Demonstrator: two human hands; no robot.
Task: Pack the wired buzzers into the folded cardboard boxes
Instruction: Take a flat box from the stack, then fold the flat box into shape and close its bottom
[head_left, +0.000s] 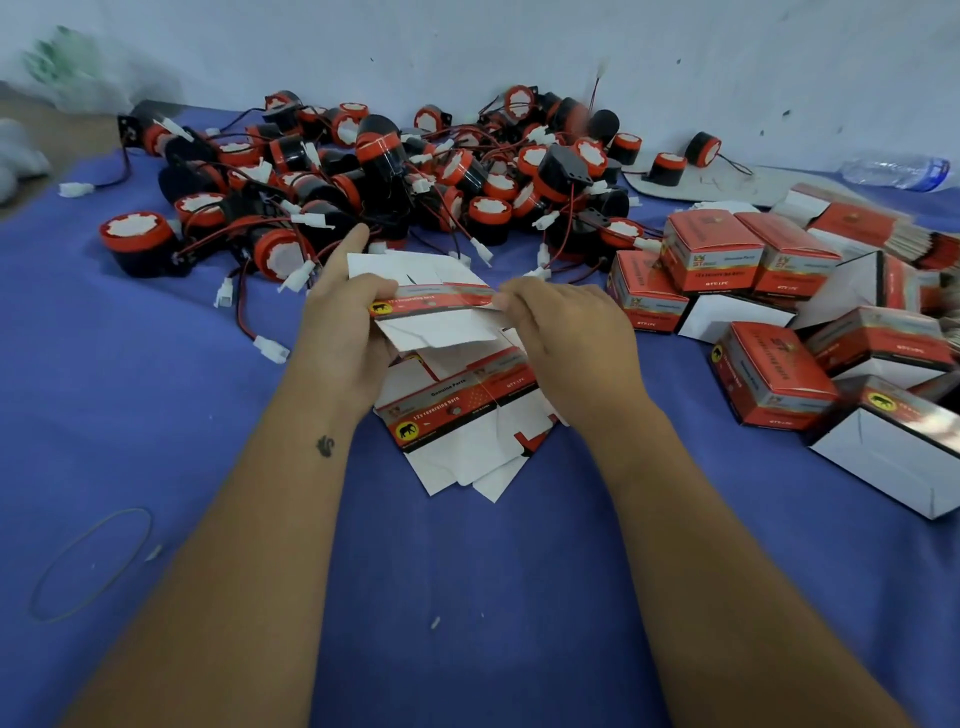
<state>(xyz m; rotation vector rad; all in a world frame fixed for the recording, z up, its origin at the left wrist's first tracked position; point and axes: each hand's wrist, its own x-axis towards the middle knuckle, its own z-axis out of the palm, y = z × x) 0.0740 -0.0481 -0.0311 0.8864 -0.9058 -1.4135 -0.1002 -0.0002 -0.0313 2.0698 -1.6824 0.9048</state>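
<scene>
A flat, unfolded cardboard box blank (436, 306), white with a red and black printed band, is held above the blue cloth. My left hand (345, 332) grips its left end, thumb over the printed band. My right hand (566, 338) pinches its right end. Under my hands lie more flat box blanks (462, 421) on the cloth. A big heap of black and red wired buzzers (374, 171) with white plugs fills the far middle. To the right stands a group of folded red boxes (727, 260).
The blue cloth (467, 597) covers the work surface up to a pale wall. A rubber band (91, 564) lies near left. A plastic water bottle (893, 171) lies far right, beside a white sheet (717, 187) bearing two buzzers. A pale plastic bag (72, 67) sits far left.
</scene>
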